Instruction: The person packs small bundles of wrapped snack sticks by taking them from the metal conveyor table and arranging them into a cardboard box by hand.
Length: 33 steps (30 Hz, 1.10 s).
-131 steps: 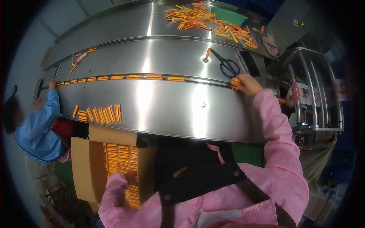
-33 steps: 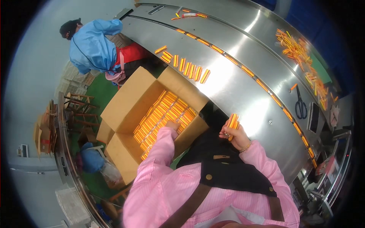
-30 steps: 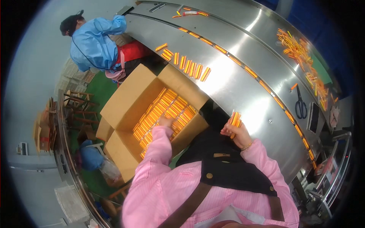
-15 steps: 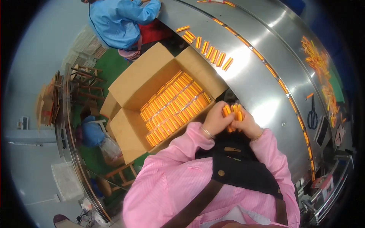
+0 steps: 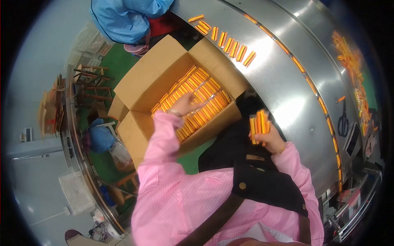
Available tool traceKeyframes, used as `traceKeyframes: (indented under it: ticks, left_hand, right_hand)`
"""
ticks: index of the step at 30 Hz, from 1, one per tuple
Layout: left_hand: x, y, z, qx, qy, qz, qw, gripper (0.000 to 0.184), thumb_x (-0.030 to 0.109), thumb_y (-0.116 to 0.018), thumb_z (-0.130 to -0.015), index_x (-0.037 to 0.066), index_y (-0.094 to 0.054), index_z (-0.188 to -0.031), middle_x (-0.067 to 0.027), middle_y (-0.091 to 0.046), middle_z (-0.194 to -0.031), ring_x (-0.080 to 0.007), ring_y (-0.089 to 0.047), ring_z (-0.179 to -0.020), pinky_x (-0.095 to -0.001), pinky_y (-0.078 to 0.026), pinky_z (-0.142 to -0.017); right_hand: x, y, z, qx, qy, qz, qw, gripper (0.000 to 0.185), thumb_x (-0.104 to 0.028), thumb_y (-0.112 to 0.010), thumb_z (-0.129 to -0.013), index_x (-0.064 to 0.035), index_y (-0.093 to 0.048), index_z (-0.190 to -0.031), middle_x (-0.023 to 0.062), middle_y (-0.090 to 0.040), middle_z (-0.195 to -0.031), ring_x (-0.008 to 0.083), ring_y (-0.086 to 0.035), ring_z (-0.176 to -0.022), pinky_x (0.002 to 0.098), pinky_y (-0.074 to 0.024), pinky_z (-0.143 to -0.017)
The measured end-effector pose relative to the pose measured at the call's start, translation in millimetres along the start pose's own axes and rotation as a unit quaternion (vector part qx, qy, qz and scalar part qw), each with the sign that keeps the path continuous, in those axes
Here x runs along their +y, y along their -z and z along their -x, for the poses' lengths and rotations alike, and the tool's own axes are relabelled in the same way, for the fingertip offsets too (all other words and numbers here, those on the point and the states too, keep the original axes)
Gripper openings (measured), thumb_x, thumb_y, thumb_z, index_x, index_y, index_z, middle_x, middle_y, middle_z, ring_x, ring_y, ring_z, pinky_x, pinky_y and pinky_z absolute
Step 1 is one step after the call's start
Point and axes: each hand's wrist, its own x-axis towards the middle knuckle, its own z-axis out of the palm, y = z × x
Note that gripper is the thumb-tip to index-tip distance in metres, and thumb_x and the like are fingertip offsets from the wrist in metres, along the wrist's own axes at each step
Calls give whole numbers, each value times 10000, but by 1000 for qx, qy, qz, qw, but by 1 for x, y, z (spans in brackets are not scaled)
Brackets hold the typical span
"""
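Observation:
My left hand [image 5: 184,104] is over the packed rows inside the cardboard box [image 5: 146,87], its visible fingers stretched out and apart. The rows are orange-and-yellow striped packets [image 5: 211,107] in clear wrap, laid side by side. In my right hand [image 5: 274,138], near the table's front edge, several orange-and-yellow packets [image 5: 259,124] stand upright in a bunch, with fingers and thumb closed round their lower part. Beyond the box, loose packets [image 5: 241,53] lie in a rough row on the metal table [image 5: 283,98].
A line of packets [image 5: 310,84] runs along a channel in the table. Scissors [image 5: 343,123] and a heap of orange pieces [image 5: 352,74] lie farther right. A person in blue [image 5: 123,20] is at the upper left. Stools [image 5: 92,86] stand on the green floor.
My hands were together at the bunch half a second ago; my left hand has since moved left over the box. My right hand still holds packets. The view has shifted slightly.

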Motion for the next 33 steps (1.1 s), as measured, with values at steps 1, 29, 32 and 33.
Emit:
traceKeyframes:
  ticks: [1,29,32,33]
  left_hand:
    - [-36,2,-3,-67,53,-32,996,663,534,-723,-723,-32,-572,-1032,-148,-621,-918,-242,-599,-851,-356,-474,-753]
    - [-166,-56,1,-236,114,173,949,533,295,-871,-603,44,-530,-927,-8,-510,-744,-107,-470,-612,-258,-395,-514]
    - [-138,-53,-4,-244,127,198,941,524,296,-867,-613,40,-524,-916,-7,-526,-761,-99,-468,-618,-235,-378,-524]
    - [-144,-55,-7,-244,119,197,942,524,296,-867,-613,40,-524,-916,-7,-526,-761,-99,-468,-618,-235,-378,-524]
  right_hand:
    - [2,2,1,2,-1,-2,1000,540,-92,-723,-674,-36,-457,-1142,105,-610,-896,192,-620,-813,309,-516,-747]
    - [-32,70,8,77,143,-91,983,481,-65,-666,-750,-24,-469,-1186,116,-620,-973,190,-612,-864,307,-501,-777]
    - [-69,86,23,122,176,-74,974,465,-68,-661,-757,-25,-474,-1179,111,-617,-971,177,-609,-851,299,-500,-776]
    - [-76,92,23,143,187,-62,970,460,-69,-660,-759,-24,-475,-1178,110,-617,-969,174,-608,-849,297,-500,-776]
